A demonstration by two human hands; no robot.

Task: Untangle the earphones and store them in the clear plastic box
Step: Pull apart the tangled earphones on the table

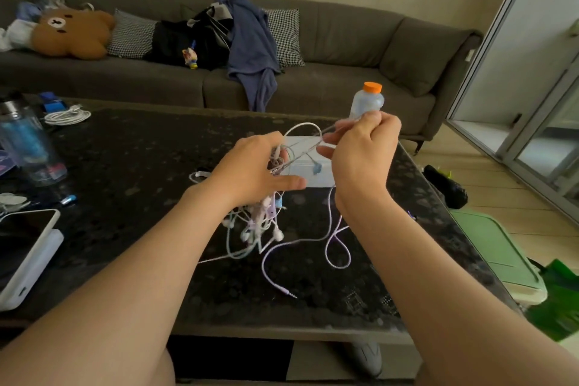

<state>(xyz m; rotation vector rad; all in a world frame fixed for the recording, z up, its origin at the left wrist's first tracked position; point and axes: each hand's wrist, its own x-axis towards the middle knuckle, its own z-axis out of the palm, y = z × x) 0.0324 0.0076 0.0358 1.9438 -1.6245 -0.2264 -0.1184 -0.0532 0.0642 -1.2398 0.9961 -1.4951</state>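
Note:
A tangle of pale earphones [263, 222], white, lilac and light blue, hangs over the dark marbled table [131, 147]. My left hand [250, 171] grips the top of the bundle, thumb pointing right. My right hand [365, 153] is raised a little higher and pinches one cable, drawn taut between the two hands. Loose cable loops and a jack plug [289, 293] lie on the table below. The clear plastic box [313, 172] sits behind my hands, partly hidden by them.
A bottle with an orange cap [367, 102] stands behind my right hand. At the left are a phone on a white block [26, 247], a clear water bottle [26, 141] and a coiled white cable [67, 117]. A grey sofa [344, 50] with cushions and clothes lies beyond. A green bin [498, 257] stands at the right.

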